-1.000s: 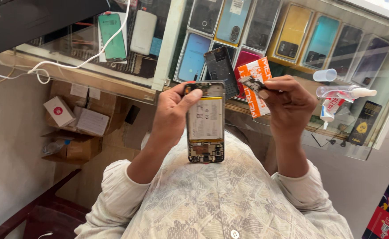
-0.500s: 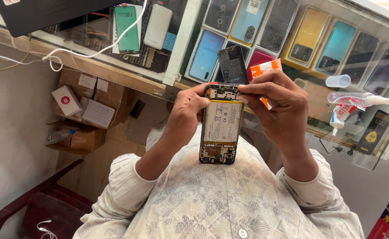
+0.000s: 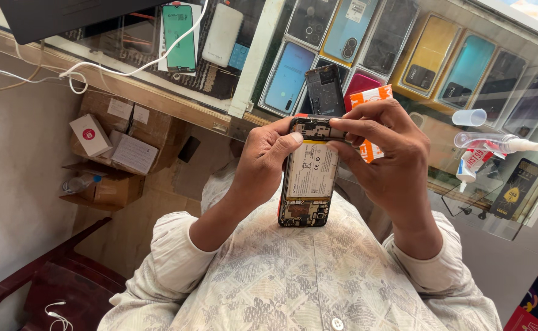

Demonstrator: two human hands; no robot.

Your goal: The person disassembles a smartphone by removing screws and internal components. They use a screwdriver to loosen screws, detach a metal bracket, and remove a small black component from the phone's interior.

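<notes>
I hold an opened phone (image 3: 309, 178) upright over my lap, its back cover off, showing the pale battery and dark circuit boards. My left hand (image 3: 260, 156) grips its left edge with the thumb lying across the top of the battery. My right hand (image 3: 385, 153) wraps the right side, its index finger and thumb pressing on the upper board near the camera end. Whether a small part sits under those fingertips cannot be told. An orange and white box (image 3: 372, 98) shows just behind my right hand.
Beyond the hands is a glass counter (image 3: 257, 67) over rows of phone covers, with a dark phone back (image 3: 324, 89) lying on it. A glue tube (image 3: 496, 142) and a small plastic cup (image 3: 470, 116) lie right. Cardboard boxes (image 3: 128, 153) and a red chair (image 3: 48, 282) are left.
My right hand has come from beside the orange box onto the top of the phone. The phone has been raised a little higher and closer.
</notes>
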